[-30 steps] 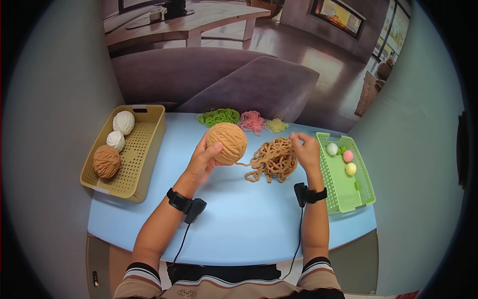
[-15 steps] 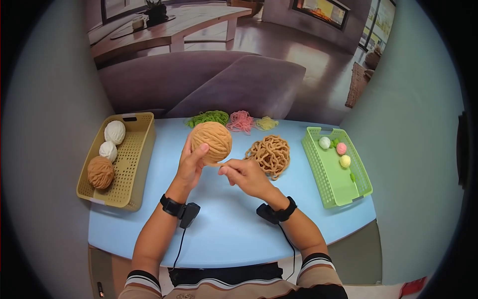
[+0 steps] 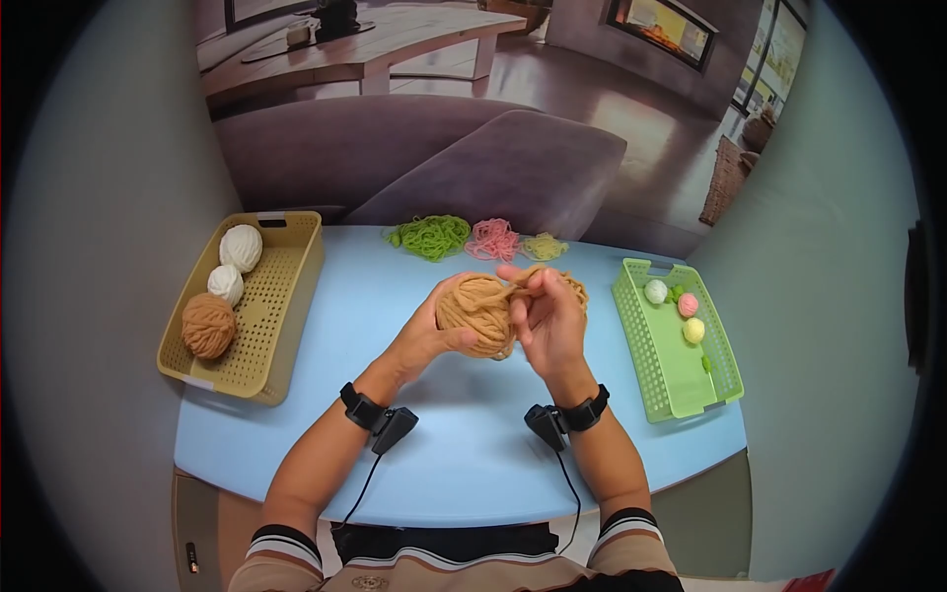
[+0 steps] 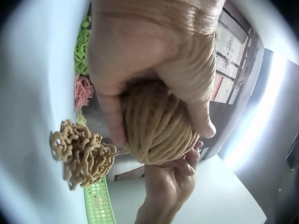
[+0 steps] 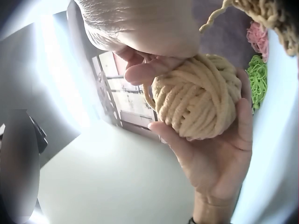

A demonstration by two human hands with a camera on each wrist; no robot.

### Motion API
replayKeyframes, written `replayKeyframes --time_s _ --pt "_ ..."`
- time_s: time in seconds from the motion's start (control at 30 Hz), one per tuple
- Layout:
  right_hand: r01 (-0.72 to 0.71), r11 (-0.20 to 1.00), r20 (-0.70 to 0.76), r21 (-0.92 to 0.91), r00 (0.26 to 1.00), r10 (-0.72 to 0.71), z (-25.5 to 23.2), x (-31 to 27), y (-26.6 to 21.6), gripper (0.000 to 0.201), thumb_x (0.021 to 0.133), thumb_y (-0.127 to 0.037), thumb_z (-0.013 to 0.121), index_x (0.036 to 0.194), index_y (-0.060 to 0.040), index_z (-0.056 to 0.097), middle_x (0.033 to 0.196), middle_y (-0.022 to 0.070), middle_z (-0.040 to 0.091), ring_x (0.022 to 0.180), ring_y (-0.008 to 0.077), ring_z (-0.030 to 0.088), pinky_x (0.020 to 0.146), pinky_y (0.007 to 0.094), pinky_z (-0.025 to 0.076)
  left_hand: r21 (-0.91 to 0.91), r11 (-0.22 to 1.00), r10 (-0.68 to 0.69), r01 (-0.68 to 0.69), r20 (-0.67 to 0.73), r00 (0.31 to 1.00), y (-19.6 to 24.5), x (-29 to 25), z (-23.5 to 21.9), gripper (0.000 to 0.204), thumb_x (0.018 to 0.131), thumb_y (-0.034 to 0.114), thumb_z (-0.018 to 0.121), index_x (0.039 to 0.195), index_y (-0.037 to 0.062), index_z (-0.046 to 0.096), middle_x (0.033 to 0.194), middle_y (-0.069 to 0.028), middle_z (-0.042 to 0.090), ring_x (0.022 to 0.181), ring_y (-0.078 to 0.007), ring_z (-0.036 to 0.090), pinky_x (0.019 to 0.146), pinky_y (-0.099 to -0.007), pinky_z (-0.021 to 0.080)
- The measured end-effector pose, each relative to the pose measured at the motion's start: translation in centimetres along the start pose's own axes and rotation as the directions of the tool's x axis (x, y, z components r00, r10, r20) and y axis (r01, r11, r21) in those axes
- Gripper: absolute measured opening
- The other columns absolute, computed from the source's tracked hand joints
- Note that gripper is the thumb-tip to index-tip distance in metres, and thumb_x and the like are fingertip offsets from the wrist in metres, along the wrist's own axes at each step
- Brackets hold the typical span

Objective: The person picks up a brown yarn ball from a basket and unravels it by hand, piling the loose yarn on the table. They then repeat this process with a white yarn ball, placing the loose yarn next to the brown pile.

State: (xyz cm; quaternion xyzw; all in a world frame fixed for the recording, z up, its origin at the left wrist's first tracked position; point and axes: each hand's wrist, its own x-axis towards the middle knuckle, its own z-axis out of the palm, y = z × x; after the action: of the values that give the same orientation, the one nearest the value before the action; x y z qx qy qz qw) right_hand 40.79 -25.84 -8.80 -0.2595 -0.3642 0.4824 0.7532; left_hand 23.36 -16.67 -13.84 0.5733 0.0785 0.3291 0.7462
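My left hand (image 3: 422,331) grips a large tan yarn ball (image 3: 473,321) above the table, its thumb on the near side. At the ball's right side my right hand (image 3: 552,331) pinches a tan yarn strand (image 3: 525,280) with curled fingers. In the right wrist view the wound strands on the ball (image 5: 198,100) cross over one another. A loose heap of thick tan yarn (image 4: 86,156) lies on the table, and a strand runs from it towards the ball. The right hand hides most of this heap in the head view.
At left stands a tan basket (image 3: 286,331) with two white yarn balls (image 3: 241,248) and a brown one (image 3: 209,326). A green basket (image 3: 646,350) at right holds several small balls. Green (image 3: 430,237), pink (image 3: 492,240) and pale yellow yarn (image 3: 544,247) lie along the table's back edge.
My right hand came from beside the heap to below the ball, then up to its right side with the strand. The left hand moved the ball right and turned it.
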Motion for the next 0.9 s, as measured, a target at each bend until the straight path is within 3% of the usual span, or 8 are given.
replayKeyframes --time_s 0.2,0.23,0.3,0.4,0.5,0.57,0.63,0.9 --pt "0.273 0.949 -0.228 -0.156 0.925 -0.304 -5.8 3.0 -3.4 0.022 0.103 -0.025 0.051 0.095 -0.0086 0.061 0.090 0.0119 0.071 0.069 0.0158 0.063 0.052 0.0250 0.048 -0.076 0.997 -0.035 0.030 -0.072 0.997 0.1 -0.2 -1.0 0.094 0.079 0.034 0.085 0.151 0.0041 0.032 0.139 -0.0108 0.054 0.129 -0.0223 0.055 0.107 -0.0376 0.048" --pt "0.161 0.894 -0.225 -0.418 0.935 -0.274 -7.0 3.2 -4.2 0.021 0.102 -0.025 0.053 0.097 -0.0068 0.064 0.093 0.0122 0.071 0.071 0.0163 0.064 0.053 0.0263 0.049 -0.137 0.990 -0.045 0.031 -0.097 0.994 0.3 -0.2 -1.3 0.092 0.080 0.034 0.084 0.151 0.0041 0.033 0.137 -0.0108 0.054 0.128 -0.0222 0.056 0.105 -0.0370 0.050" --pt "-0.081 0.566 -0.245 -0.820 0.944 -0.220 -9.1 3.5 -5.3 0.023 0.100 -0.023 0.057 0.102 -0.0034 0.068 0.100 0.0128 0.072 0.073 0.0174 0.066 0.057 0.0288 0.052 -0.144 0.989 -0.036 0.015 -0.145 0.989 0.9 -0.3 -2.0 0.088 0.083 0.036 0.081 0.150 0.0041 0.034 0.136 -0.0109 0.055 0.127 -0.0219 0.057 0.103 -0.0364 0.052" --pt "0.153 -0.475 0.380 -0.866 0.820 -0.428 -12.7 3.6 -3.8 0.028 0.094 -0.019 0.065 0.112 0.0012 0.070 0.111 0.0121 0.070 0.073 0.0146 0.066 0.062 0.0303 0.054 -0.136 0.991 -0.025 0.001 -0.169 0.985 1.2 -0.2 -2.2 0.085 0.085 0.038 0.079 0.149 0.0042 0.034 0.136 -0.0113 0.056 0.126 -0.0218 0.058 0.103 -0.0367 0.052" --pt "0.088 0.235 0.066 -0.968 0.993 -0.099 -7.5 2.7 -2.5 0.049 0.087 -0.013 0.069 0.133 -0.0003 0.059 0.121 0.0131 0.068 0.071 0.0113 0.064 0.062 0.0294 0.054 -0.134 0.991 -0.014 -0.004 -0.136 0.991 1.3 -0.2 -1.9 0.083 0.087 0.039 0.078 0.149 0.0039 0.035 0.136 -0.0116 0.055 0.126 -0.0215 0.058 0.104 -0.0372 0.051" --pt "-0.041 0.486 0.052 -0.873 0.983 0.176 -3.6 1.4 -0.9 0.058 0.087 -0.012 0.069 0.142 -0.0019 0.052 0.121 0.0142 0.068 0.069 0.0108 0.063 0.059 0.0282 0.052 -0.137 0.990 0.008 -0.025 -0.125 0.992 1.2 -0.3 -1.7 0.082 0.088 0.039 0.077 0.148 0.0035 0.035 0.136 -0.0120 0.055 0.126 -0.0216 0.057 0.105 -0.0375 0.050" --pt "-0.205 0.539 0.036 -0.817 0.914 0.403 0.7 -0.1 0.6 0.063 0.088 -0.013 0.068 0.146 -0.0024 0.047 0.110 0.0133 0.071 0.065 0.0101 0.061 0.055 0.0267 0.049 -0.145 0.987 0.046 -0.066 -0.137 0.990 0.9 -0.2 -1.4 0.081 0.089 0.039 0.076 0.148 0.0031 0.034 0.137 -0.0126 0.054 0.127 -0.0221 0.057 0.106 -0.0378 0.049" --pt "-0.207 0.567 0.126 -0.797 0.861 0.492 1.0 -1.0 2.5 0.030 0.100 -0.026 0.061 0.121 -0.0054 0.065 0.070 -0.0023 0.061 0.058 0.0057 0.053 0.051 0.0227 0.042 -0.144 0.978 0.114 -0.153 -0.246 0.962 2.1 -0.2 -1.0 0.085 0.090 0.032 0.075 0.154 0.0054 0.027 0.141 -0.0154 0.050 0.127 -0.0248 0.057 0.104 -0.0422 0.052"
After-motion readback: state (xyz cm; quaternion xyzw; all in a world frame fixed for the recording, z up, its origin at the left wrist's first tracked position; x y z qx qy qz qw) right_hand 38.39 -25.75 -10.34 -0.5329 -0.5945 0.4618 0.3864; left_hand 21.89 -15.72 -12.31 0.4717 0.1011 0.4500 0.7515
